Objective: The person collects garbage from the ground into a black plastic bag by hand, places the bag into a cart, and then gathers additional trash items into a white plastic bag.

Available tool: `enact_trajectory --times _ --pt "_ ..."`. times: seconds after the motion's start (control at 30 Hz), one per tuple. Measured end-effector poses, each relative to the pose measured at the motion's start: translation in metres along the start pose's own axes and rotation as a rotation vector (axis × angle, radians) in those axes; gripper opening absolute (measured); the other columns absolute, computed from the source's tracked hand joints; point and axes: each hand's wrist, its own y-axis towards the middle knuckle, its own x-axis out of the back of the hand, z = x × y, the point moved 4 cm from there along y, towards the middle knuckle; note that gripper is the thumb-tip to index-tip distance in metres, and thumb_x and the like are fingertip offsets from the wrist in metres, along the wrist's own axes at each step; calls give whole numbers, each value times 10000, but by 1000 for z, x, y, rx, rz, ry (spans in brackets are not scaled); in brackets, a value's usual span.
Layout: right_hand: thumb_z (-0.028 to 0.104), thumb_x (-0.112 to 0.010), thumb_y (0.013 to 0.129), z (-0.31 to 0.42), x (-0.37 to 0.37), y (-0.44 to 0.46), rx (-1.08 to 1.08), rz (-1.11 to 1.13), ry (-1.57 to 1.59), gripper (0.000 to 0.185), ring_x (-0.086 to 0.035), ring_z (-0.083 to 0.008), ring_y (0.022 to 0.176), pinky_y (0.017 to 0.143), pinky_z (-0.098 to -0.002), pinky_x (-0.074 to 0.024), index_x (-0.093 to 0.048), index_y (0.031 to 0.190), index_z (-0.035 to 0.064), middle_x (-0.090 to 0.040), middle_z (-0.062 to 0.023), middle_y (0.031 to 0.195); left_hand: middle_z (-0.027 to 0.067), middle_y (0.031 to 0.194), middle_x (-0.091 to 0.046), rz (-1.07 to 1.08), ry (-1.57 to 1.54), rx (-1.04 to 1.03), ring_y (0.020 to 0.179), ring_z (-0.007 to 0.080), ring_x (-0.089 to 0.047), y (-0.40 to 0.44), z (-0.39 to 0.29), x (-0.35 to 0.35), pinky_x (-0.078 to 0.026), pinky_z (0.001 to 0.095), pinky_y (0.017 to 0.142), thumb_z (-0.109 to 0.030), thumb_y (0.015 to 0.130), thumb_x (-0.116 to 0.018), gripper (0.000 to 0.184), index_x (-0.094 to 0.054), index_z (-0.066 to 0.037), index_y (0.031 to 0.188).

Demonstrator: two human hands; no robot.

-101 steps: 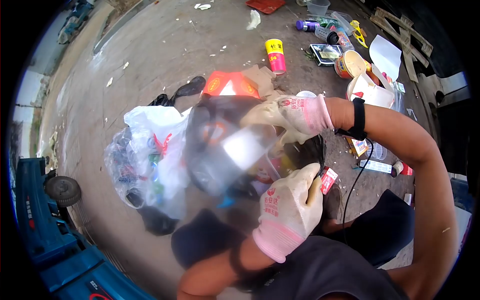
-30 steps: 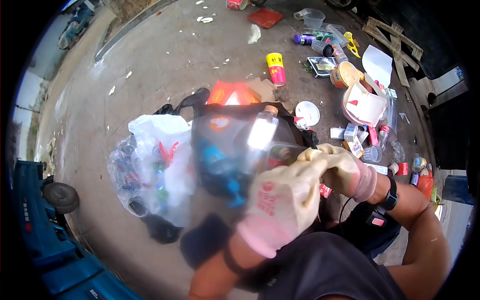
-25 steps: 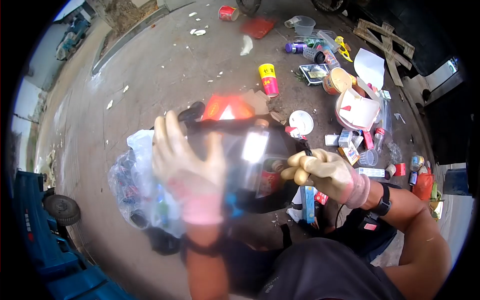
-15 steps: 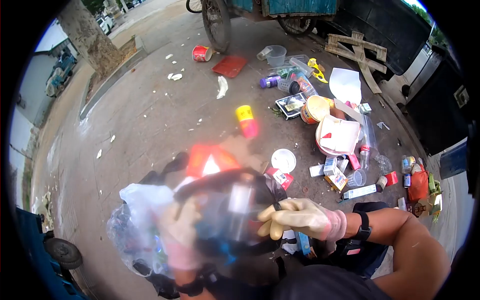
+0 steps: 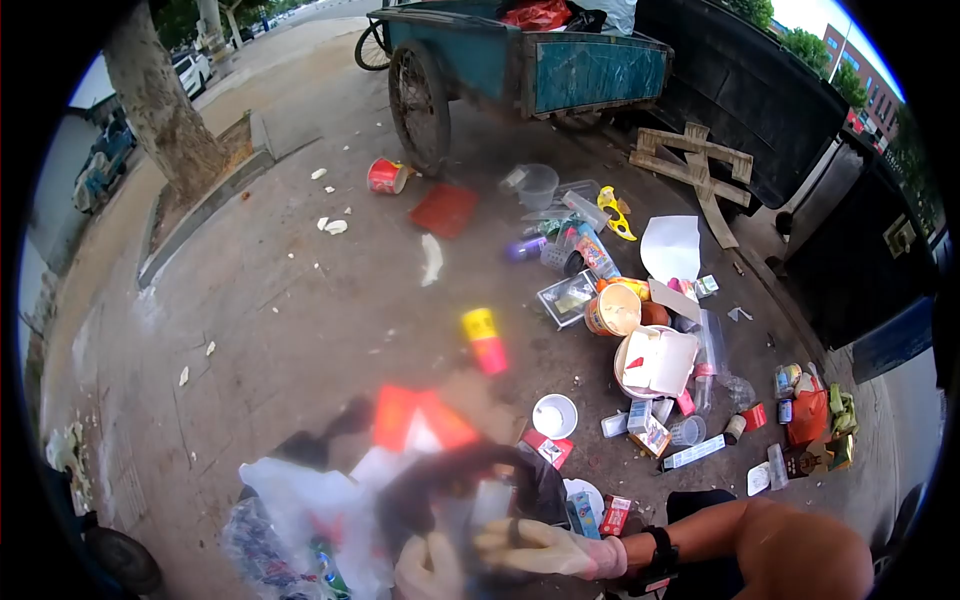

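Observation:
A black plastic bag (image 5: 405,505) gapes toward me at the bottom centre, blurred. Something clear, like a plastic container (image 5: 491,506), shows inside its mouth. My left hand (image 5: 428,570), in a pale glove, is closed at the near side of the bag's rim. My right hand (image 5: 535,548), in a similar glove with a pink cuff, has its fingers curled round the rim at the right. Beside the bag on the left lie a whitish plastic bag (image 5: 310,490) and a clear bag of bottles (image 5: 265,550). An orange-red piece (image 5: 425,418) lies just beyond.
A yellow-and-pink cup (image 5: 485,341) stands ahead. Scattered waste covers the ground at the right, including a paper tub (image 5: 613,311), a white food box (image 5: 662,362) and a white bowl (image 5: 554,416). Farther off are a teal cart (image 5: 598,75), a wooden pallet piece (image 5: 697,165) and a red tray (image 5: 444,211).
The view has tilted up, showing more of the cart. Both hands and the bag now sit lower in view. My left hand has moved down to the rim, closer to my right hand.

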Motion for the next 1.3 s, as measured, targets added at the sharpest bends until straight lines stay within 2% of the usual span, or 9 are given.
enact_trajectory --times 0.07,0.27,0.3,0.47,0.63,0.87,0.97,1.17,1.3 --pt "137 -582 1042 -53 6 30 60 -25 118 694 -465 -199 1404 1157 -350 -397 -213 1609 -17 -416 -125 1592 100 778 -666 -87 -145 -56 698 180 -626 3 16 -14 -472 331 632 -98 1011 -536 219 -695 52 1022" --pt "203 -612 1015 37 -74 7 -13 -39 263 482 -586 -116 1197 1042 -288 -445 -482 1441 20 -647 -41 1298 144 1060 -745 -192 -209 187 899 239 -700 -43 -17 -19 -528 358 809 -136 1022 -550 270 -681 58 1156" --pt "229 -629 1010 34 -76 5 -9 -16 268 411 -578 -104 1193 1015 -284 -456 -539 1357 27 -653 -26 1275 228 1088 -722 -131 -183 205 952 370 -699 -44 -28 -12 -533 439 908 -228 985 -653 333 -699 78 1109" --pt "128 -637 878 65 -96 -47 337 -245 -700 292 -657 -339 973 832 -419 -535 -640 1151 23 -650 -153 1012 186 935 -651 13 -105 3 888 391 -616 -51 -146 26 -477 487 781 -145 940 -613 174 -736 -23 955" --pt "106 -686 817 156 -138 -92 492 -109 -1235 219 -680 -277 985 816 -394 -556 -705 1035 96 -687 -97 1048 200 894 -631 -9 -57 -97 844 409 -613 -49 -251 73 -472 503 729 -139 954 -608 175 -697 2 901" --pt "96 -727 782 231 -141 -130 -379 -394 157 239 -674 -278 864 787 -382 -550 -705 1019 74 -701 -70 957 202 947 -735 -213 194 -234 886 388 -697 -51 -371 167 -561 468 826 -152 933 -652 153 -738 -29 905" --pt "156 -667 975 309 -138 -140 -350 -585 184 123 -565 -121 651 608 -288 -477 -708 956 42 -587 20 762 181 963 -761 -256 204 -94 891 340 -737 -44 -364 239 -584 394 804 -132 949 -652 161 -745 -1 946" --pt "79 -560 994 432 -139 -146 -216 -749 116 162 -426 -99 578 567 -271 -399 -657 1010 -49 -496 21 736 124 789 -712 -310 -42 599 716 129 -620 -86 -168 339 -516 335 701 -224 989 -590 306 -721 52 976" --pt "193 -551 1002 529 -135 -155 43 -749 33 283 -467 -146 576 629 -335 -484 -646 1116 -47 -482 14 726 78 696 -692 -270 -53 860 652 139 -585 -190 -42 379 -475 382 605 -275 969 -609 358 -723 58 904"
